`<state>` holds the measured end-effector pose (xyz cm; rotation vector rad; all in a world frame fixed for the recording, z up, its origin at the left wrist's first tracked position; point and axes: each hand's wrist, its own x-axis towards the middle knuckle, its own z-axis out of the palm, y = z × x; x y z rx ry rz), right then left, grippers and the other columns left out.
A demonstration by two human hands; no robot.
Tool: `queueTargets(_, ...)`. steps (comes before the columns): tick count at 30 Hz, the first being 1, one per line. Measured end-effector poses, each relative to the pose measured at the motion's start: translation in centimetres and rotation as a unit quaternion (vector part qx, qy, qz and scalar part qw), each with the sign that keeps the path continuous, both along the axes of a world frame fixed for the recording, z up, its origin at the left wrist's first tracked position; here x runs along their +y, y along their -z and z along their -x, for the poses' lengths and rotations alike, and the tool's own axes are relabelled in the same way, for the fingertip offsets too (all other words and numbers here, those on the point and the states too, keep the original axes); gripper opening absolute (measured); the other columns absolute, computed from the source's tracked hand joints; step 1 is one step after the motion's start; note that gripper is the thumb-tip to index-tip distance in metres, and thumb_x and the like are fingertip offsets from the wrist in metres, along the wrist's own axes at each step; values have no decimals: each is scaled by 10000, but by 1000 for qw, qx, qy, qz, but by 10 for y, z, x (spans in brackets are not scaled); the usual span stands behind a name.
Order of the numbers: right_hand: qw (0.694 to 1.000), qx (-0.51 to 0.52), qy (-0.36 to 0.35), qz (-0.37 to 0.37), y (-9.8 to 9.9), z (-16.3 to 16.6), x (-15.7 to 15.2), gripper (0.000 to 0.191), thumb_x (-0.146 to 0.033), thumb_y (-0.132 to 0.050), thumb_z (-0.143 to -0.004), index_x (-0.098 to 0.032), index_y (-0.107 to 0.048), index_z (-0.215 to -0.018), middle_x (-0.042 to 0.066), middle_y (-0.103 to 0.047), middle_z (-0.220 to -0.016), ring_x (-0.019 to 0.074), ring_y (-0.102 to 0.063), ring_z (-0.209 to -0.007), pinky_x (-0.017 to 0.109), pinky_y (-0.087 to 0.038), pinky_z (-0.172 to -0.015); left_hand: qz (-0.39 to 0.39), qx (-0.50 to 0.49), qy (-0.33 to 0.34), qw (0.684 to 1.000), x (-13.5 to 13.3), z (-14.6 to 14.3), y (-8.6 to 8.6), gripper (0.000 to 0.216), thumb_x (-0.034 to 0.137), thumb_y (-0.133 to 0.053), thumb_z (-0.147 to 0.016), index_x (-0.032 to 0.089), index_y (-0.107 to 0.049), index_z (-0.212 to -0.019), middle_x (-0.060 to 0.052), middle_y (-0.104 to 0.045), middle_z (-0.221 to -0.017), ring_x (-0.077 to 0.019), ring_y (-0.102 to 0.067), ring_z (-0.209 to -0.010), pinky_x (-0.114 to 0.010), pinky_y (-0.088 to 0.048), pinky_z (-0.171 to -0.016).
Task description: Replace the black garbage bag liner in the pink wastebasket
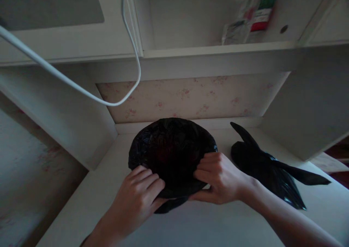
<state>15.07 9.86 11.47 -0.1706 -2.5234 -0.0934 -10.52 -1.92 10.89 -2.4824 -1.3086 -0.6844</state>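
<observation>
A round container lined with a black plastic bag [171, 148] sits on the white desk surface [207, 225] in front of me. My left hand [140, 196] curls over the bag's near left rim, fingers closed on the plastic. On the near right rim, my right hand [218, 178] pinches the bag's edge, thumb underneath. A second black bag [269, 167], tied shut with loose ends sticking out, lies on the desk to the right, beside my right wrist.
A white cable [81, 90] hangs in a loop at the upper left. Above the desk a white shelf [218, 48] holds packaged items [251, 16]. Floral wallpaper [191, 98] backs the alcove, with white side panels left and right.
</observation>
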Motion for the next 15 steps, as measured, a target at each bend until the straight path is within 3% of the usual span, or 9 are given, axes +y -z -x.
queueTargets(3, 998, 26, -25, 51, -6, -1, -7, 570, -657, -492, -1017, -158, -704, -840, 45, -672, -660, 200, -644, -600, 375, -449, -574, -6, -27, 5, 1000, -4, 3, -6, 237, 405, -653, -999, 202, -636, -878, -7, -672, -742, -224, -631, -696, -403, -461, -719)
queueTargets(6, 992, 97, -31, 79, -7, -12, -17, 519, -590, -472, -1053, -127, -700, -1118, 122, -784, -986, 250, -739, -931, 410, -557, -880, -39, -39, 6, 998, -12, 7, -8, 321, 477, -686, -973, 198, -671, -1130, -55, -769, -1012, -256, -697, -943, -452, -449, -1014)
queueTargets(8, 981, 169, 16, 91, 4, -26, -25, 412, -486, -497, -1069, -151, -676, -1227, 127, -785, -1119, 258, -721, -1084, 412, -545, -994, -79, -56, -13, 995, -20, 11, 3, 436, 462, -697, -967, 204, -637, -1314, -103, -735, -1254, -288, -656, -1176, -455, -396, -1134)
queueTargets(10, 950, 262, 97, 138, 28, -40, -34, 312, -388, -513, -1070, -199, -688, -1246, 107, -787, -1132, 243, -720, -1108, 365, -573, -968, -121, -146, -60, 980, -29, 17, 27, 449, 391, -687, -972, 230, -616, -1385, -123, -647, -1402, -308, -573, -1328, -427, -447, -1116)
queueTargets(11, 922, 314, 148, 173, 45, -46, -39, 274, -351, -507, -1070, -228, -719, -1193, 89, -795, -1094, 227, -739, -1071, 329, -592, -925, -137, -225, -84, 961, -32, 19, 42, 402, 315, -677, -971, 257, -628, -1366, -108, -619, -1418, -285, -584, -1314, -383, -501, -1052)
queueTargets(12, 883, 356, 210, 221, 65, -52, -43, 261, -354, -519, -1064, -245, -752, -1108, 74, -807, -1038, 212, -764, -997, 289, -611, -859, -158, -335, -113, 922, -34, 22, 58, 341, 243, -660, -965, 276, -656, -1304, -85, -630, -1366, -255, -640, -1222, -353, -543, -978)
queueTargets(14, 789, 414, 314, 327, 110, -59, -50, 311, -485, -597, -1010, -237, -781, -972, 72, -824, -910, 218, -795, -829, 256, -638, -726, -176, -526, -191, 810, -36, 29, 93, 185, 255, -691, -933, 271, -699, -1117, -41, -685, -1156, -210, -696, -1010, -305, -572, -857)
queueTargets(15, 749, 417, 341, 384, 132, -62, -53, 384, -578, -639, -955, -225, -789, -951, 85, -829, -880, 239, -802, -786, 267, -650, -689, -142, -599, -233, 753, -35, 32, 111, 152, 309, -715, -915, 260, -695, -1058, -24, -701, -1042, -199, -701, -933, -289, -574, -818)
